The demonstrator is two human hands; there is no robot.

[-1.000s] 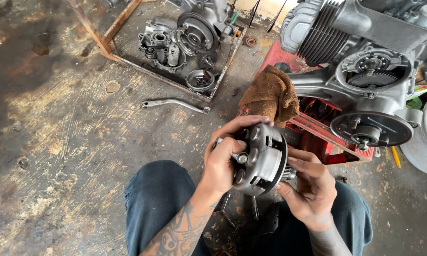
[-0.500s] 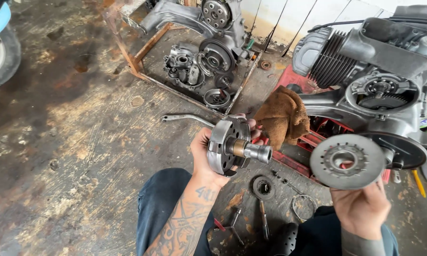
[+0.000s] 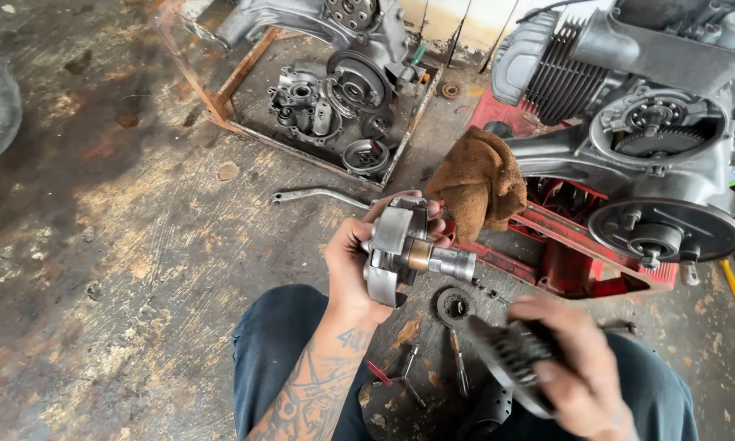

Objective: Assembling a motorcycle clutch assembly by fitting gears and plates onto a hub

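Down in the head view, the left hand [image 3: 353, 265] wraps its fingers around the rim of a round metal clutch assembly [image 3: 400, 245], held on edge above the lap with its stubby shaft [image 3: 452, 263] pointing right. The right hand [image 3: 576, 371], blurred low in the frame, is closed around a dark toothed disc [image 3: 510, 359], well apart from the clutch assembly. Between the two hands, on the stained concrete floor [image 3: 122, 245], lie a small ring-shaped part [image 3: 453, 307] and a few slim tools [image 3: 457, 371]. Just behind the clutch assembly a brown rag [image 3: 478, 184] is draped over a red stand [image 3: 580, 245] that carries a grey scooter engine [image 3: 629, 106]. Farther back, a rusty frame [image 3: 220, 90] holds engine casings [image 3: 335, 106], with a bent wrench [image 3: 318, 196] lying near it.
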